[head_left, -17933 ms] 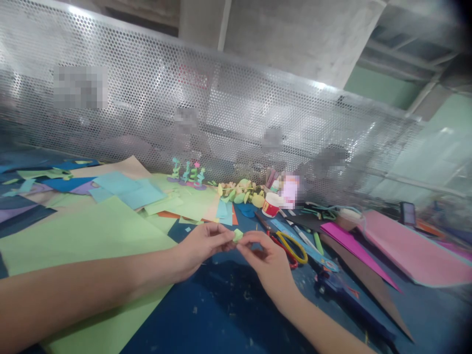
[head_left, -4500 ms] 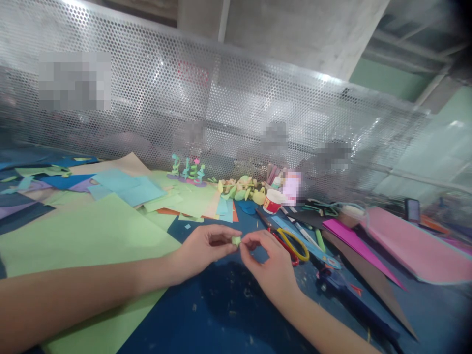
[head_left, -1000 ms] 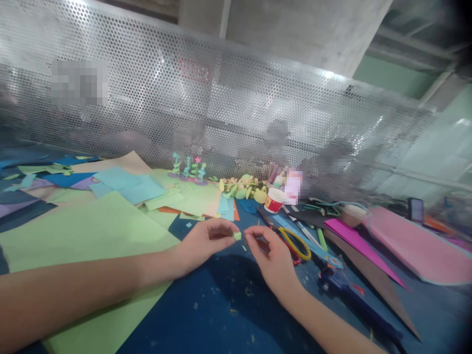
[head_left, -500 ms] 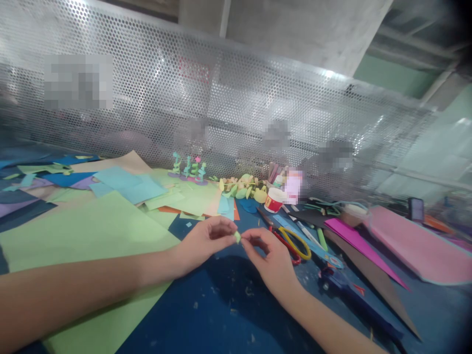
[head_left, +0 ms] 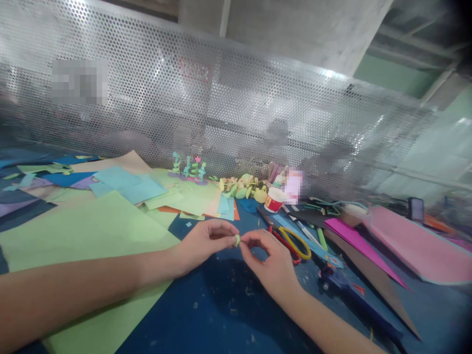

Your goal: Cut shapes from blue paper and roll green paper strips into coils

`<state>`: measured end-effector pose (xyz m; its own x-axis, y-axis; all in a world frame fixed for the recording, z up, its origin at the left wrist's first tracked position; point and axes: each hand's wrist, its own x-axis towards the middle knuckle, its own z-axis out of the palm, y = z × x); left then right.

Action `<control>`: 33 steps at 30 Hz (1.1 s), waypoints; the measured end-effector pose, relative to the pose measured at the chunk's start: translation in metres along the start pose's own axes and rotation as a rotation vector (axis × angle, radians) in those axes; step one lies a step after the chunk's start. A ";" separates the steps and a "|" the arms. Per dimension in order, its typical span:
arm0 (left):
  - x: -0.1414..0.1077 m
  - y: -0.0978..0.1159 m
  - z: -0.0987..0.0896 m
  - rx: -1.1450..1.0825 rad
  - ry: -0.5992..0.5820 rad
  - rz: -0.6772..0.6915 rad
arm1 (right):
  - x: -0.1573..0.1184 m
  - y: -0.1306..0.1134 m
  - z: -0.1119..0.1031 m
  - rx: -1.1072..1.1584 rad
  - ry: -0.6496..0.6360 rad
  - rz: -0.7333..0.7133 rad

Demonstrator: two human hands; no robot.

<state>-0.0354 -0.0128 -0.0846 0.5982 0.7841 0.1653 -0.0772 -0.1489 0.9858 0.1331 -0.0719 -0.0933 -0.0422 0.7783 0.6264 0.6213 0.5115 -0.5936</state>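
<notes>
A tiny light-green piece of paper is pinched between my two hands, above the dark blue tabletop. My left hand grips it from the left with thumb and forefinger. From the right, my right hand pinches at its other edge. The piece looks curled or folded, but its exact shape is too small to tell. Large light-green paper sheets lie under and behind my left forearm. Just past my right hand are scissors with yellow and red handles.
A dark blue glue gun lies at right, near a pink sheet and a magenta strip. Behind stand small paper plants, yellow-green paper leaves and a red-white cup. A perforated metal screen rises at the back.
The small green piece has turned slightly between my fingertips and looks more compact. Both hands stay in nearly the same place.
</notes>
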 end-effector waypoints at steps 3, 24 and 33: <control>-0.001 0.000 0.000 0.000 0.001 -0.006 | 0.000 0.000 0.000 -0.020 0.009 0.014; -0.002 -0.005 0.000 -0.002 -0.013 -0.072 | -0.001 -0.001 -0.003 -0.091 -0.009 0.011; 0.000 -0.009 -0.001 -0.078 -0.055 -0.051 | 0.000 -0.001 -0.003 -0.154 -0.055 -0.113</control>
<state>-0.0350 -0.0106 -0.0933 0.6455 0.7551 0.1146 -0.1058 -0.0603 0.9926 0.1348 -0.0735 -0.0918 -0.1591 0.7399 0.6536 0.7224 0.5385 -0.4337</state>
